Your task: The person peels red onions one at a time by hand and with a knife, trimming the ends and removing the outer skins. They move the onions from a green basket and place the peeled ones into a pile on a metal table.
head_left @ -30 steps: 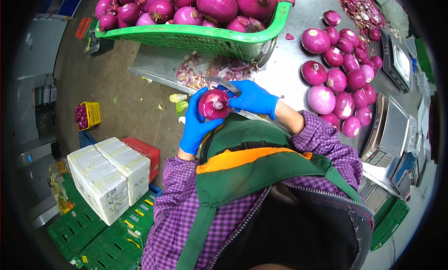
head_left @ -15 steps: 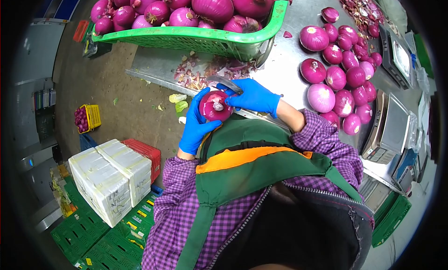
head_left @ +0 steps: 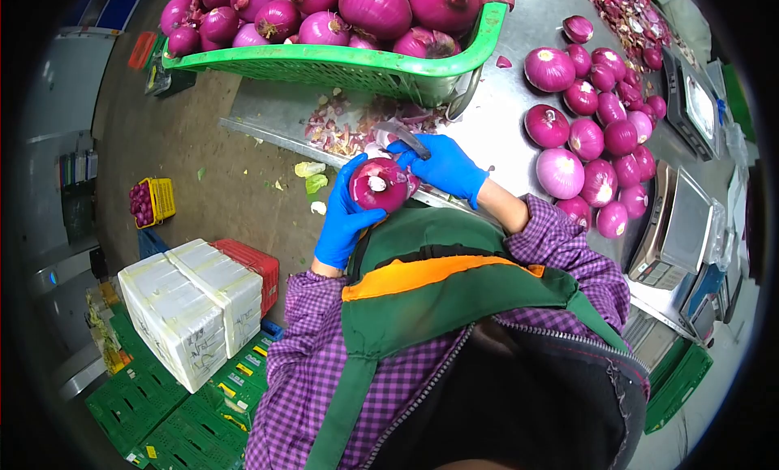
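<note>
My left hand (head_left: 339,220), in a blue glove, is closed around a red onion (head_left: 375,196) whose pale cut end faces up. My right hand (head_left: 448,170), gloved in blue too, grips a small knife (head_left: 403,136) with its curved blade pointing up and left, away from the onion. A loose flap of purple skin (head_left: 412,183) stands off the onion's right side, against my right fingers. Beyond the knife, onion peelings (head_left: 337,127) lie scattered on the metal table (head_left: 268,105).
A green crate (head_left: 324,58) full of red onions stands at the back of the table. Several onions (head_left: 599,183) lie to the right, before two scales (head_left: 686,226). White foam boxes (head_left: 182,308) and green crates (head_left: 154,409) stand at lower left.
The onion's top has lost its papery tuft, and the white cut end shows more plainly. Skin has come away at its right side. My right hand has shifted slightly right with the knife.
</note>
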{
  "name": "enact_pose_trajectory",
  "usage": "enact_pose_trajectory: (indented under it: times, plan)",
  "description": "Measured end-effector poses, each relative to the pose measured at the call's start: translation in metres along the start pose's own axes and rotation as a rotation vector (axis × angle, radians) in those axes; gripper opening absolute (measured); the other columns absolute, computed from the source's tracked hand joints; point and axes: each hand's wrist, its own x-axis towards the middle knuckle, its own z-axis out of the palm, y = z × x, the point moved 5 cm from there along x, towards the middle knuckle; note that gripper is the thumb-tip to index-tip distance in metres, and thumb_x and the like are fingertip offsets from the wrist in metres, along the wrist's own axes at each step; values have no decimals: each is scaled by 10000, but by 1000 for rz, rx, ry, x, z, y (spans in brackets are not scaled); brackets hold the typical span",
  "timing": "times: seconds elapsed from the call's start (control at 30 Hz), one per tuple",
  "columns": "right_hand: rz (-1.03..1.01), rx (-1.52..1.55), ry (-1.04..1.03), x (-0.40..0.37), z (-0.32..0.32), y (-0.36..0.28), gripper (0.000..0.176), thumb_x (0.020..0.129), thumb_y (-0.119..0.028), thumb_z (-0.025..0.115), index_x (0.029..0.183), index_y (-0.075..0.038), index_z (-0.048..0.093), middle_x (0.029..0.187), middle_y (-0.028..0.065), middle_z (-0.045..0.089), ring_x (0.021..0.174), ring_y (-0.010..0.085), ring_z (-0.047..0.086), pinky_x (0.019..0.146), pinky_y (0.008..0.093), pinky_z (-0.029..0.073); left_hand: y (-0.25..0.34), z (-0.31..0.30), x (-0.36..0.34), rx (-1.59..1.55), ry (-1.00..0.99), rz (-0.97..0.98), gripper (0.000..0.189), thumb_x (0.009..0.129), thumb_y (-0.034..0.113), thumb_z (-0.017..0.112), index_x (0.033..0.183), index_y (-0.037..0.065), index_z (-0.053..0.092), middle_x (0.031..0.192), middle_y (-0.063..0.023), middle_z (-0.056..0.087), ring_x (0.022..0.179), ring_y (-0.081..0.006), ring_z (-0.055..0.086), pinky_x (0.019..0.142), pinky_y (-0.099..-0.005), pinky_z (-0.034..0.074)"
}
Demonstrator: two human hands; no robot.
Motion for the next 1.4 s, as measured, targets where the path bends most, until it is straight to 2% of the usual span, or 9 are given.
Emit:
enact_pose_trajectory:
  times: [0.13,0.33,0.57,0.63,0.67,0.7,0.97,1.07,1.4]
  plan:
    - [168,2,-11,-7,-3,-14,303,893,-167,589,1171,-59,641,879,94,685,737,171,622,716,304,500,-2,-3,1,-132,122,24,911,620,26,779,1412,66,329,1357,-98,438,1265,-234,443,1068,-355,393]
    - [-106,-101,52,-6,6,-14,353,890,-220,597,1191,-38,619,865,106,684,751,166,637,721,305,505,-3,-4,4,-170,164,51,891,644,21,754,1418,73,315,1367,-98,422,1267,-239,439,1067,-356,397]
    - [163,-199,95,3,-19,19,391,874,-241,620,1211,-43,602,916,124,701,804,225,667,756,348,514,1,-6,-1,-535,21,31,810,726,141,694,1434,89,305,1385,-126,419,1275,-286,443,1051,-446,409]
    - [130,122,-21,-2,-4,-11,482,859,-305,665,1265,-63,568,1010,122,692,880,226,657,811,347,500,6,-1,0,-549,-10,4,803,745,182,695,1437,89,299,1386,-129,417,1275,-283,444,1042,-451,419]
    - [-290,44,103,-4,3,-33,568,839,-343,697,1318,-88,528,1037,114,670,937,190,626,855,332,477,8,4,1,-469,19,-31,831,728,193,724,1434,79,302,1375,-121,424,1271,-275,446,1041,-418,423]
    - [-293,42,105,-4,9,-36,568,839,-343,697,1318,-88,528,1037,114,670,937,190,626,855,332,477,8,8,2,-387,44,-64,859,711,205,752,1432,70,304,1364,-114,430,1267,-267,448,1040,-384,427]
    - [289,100,-73,7,10,-4,328,894,-236,645,1176,-70,648,897,70,689,787,155,634,742,304,517,1,4,3,-280,54,-10,817,681,116,774,1389,89,367,1320,-101,461,1227,-239,476,1036,-353,418]
    - [-215,44,-59,3,6,-22,339,874,-259,658,1164,-84,653,925,100,701,791,192,664,728,329,521,2,-2,4,-178,73,-34,823,676,80,776,1390,96,367,1318,-99,466,1234,-233,470,1037,-352,417]
    - [-361,-690,-156,-3,11,-44,318,827,-320,610,1097,-171,687,852,133,669,745,329,649,676,427,515,-4,-8,3,-24,44,-71,811,681,79,776,1384,80,372,1319,-96,477,1239,-228,463,1053,-361,399]
